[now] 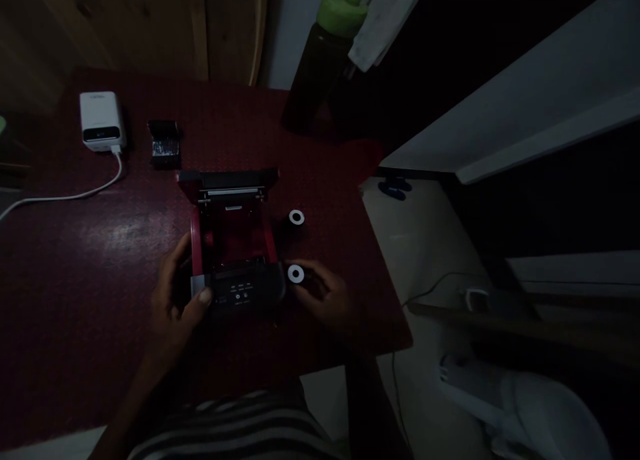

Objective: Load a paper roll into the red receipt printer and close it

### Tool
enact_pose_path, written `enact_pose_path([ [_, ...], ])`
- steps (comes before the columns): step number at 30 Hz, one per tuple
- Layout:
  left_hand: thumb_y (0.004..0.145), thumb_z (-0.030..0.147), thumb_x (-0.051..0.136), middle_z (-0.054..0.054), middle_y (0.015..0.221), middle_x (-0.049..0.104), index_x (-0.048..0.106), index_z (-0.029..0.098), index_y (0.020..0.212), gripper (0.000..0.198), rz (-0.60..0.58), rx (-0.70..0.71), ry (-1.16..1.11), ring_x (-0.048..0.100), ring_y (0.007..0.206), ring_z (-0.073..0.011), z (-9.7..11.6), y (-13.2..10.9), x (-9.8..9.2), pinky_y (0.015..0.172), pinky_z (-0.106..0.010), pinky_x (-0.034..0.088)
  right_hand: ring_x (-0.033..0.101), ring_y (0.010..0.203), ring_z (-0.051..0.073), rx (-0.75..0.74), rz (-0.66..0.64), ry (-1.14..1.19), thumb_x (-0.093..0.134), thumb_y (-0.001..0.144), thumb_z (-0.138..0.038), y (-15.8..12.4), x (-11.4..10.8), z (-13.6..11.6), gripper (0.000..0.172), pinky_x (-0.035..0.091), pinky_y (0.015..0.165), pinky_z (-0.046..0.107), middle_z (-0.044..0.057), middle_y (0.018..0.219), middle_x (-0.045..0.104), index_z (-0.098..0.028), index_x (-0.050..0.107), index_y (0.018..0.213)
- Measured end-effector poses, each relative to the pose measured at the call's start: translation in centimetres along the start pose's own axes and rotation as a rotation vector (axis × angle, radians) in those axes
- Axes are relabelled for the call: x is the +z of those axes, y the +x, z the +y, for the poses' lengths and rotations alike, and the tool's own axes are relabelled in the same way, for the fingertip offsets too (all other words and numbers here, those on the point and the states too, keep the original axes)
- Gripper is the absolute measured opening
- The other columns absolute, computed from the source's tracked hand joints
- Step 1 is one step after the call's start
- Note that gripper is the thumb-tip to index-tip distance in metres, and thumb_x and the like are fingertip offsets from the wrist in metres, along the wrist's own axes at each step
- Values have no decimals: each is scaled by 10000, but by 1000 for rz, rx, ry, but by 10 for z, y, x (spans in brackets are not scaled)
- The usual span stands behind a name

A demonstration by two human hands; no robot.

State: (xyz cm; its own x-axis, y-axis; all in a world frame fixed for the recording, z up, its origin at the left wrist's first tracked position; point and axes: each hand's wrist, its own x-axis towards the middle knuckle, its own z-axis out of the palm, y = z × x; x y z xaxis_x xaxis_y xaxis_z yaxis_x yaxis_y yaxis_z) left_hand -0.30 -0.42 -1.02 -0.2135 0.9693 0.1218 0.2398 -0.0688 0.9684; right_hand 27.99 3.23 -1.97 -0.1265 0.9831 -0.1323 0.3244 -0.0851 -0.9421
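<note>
A small red and black printer (231,247) sits on the dark red table (90,247) with its lid swung open toward the back. My left hand (175,293) grips its left front corner, thumb on the black control panel. My right hand (327,299) is curled around a dark roll with a white core (295,274), just right of the printer's front. A second dark roll with a white core (297,218) stands a little farther back, untouched.
A white power bank (101,120) with a white cable (75,195) lies at the back left, a small dark box (165,143) beside it. A dark bottle with a green cap (327,53) stands at the back. The table edge drops off on the right.
</note>
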Motion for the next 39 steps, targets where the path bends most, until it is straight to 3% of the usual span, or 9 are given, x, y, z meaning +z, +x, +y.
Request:
enact_pose_path([
  [5,1007,623,772,-78,1727,589,560,361,1708,777,-6,-27,-7,556,1588,-411,3,0,0,1319,-607,473,830,1220,275,76,-93,-22,792,877,-259,-10,-34,-14,584,670,1078,485,132,1500,787,-277,746,1459],
  [9,1015,624,765,-73,1723,594,563,371,1707,763,-2,-7,6,554,1589,-399,4,1,0,1313,-590,480,833,1149,262,56,5,-83,734,983,-331,8,-59,-27,365,675,1041,477,131,1387,828,-257,799,1334],
  [15,1017,599,772,-95,1698,611,554,344,1715,774,0,2,-20,573,1566,-401,-1,0,1,1311,-608,469,756,1304,293,-76,103,-157,804,829,-294,81,-24,-16,542,613,1113,507,158,1473,772,-211,736,1360],
  [19,1027,606,755,-108,1719,585,540,334,1724,778,-17,-4,-22,540,1594,-409,0,0,0,1312,-609,465,766,1211,289,-121,99,-188,764,850,-279,97,-7,-14,310,567,1156,541,91,1246,847,-230,767,1156],
  [24,1036,579,756,-106,1748,560,527,345,1726,764,-30,-2,-38,531,1612,-407,2,-1,0,1321,-613,461,785,1228,281,-209,107,-222,711,903,-228,51,-42,-75,329,613,1085,490,60,1291,841,-276,766,1224],
  [27,1036,570,753,-119,1746,557,524,327,1726,767,-35,-18,-40,558,1584,-417,4,0,0,1299,-620,486,816,1105,286,-353,-165,-398,721,962,-229,23,-57,-127,322,650,955,437,44,1202,853,-336,788,1259],
  [29,1038,558,750,-118,1750,548,517,324,1728,765,-39,-17,-38,541,1600,-414,4,0,0,1308,-611,476,813,1016,267,-447,-261,-514,682,1044,-259,20,-49,-151,325,649,898,414,42,1193,850,-353,767,1342],
  [33,1052,552,730,-105,1736,559,518,343,1723,734,-43,24,-35,526,1616,-392,3,-1,0,1330,-596,449,762,1088,296,-515,-394,-839,708,1043,-139,48,2,-163,241,616,986,454,107,1201,843,-194,762,1272],
  [39,1056,498,748,-113,1725,567,522,339,1720,720,-36,19,-35,539,1602,-381,3,-3,1,1335,-610,435,728,1252,323,-329,-515,-1207,573,1088,-28,69,57,-175,309,571,1084,443,164,1314,833,-136,763,1307],
])
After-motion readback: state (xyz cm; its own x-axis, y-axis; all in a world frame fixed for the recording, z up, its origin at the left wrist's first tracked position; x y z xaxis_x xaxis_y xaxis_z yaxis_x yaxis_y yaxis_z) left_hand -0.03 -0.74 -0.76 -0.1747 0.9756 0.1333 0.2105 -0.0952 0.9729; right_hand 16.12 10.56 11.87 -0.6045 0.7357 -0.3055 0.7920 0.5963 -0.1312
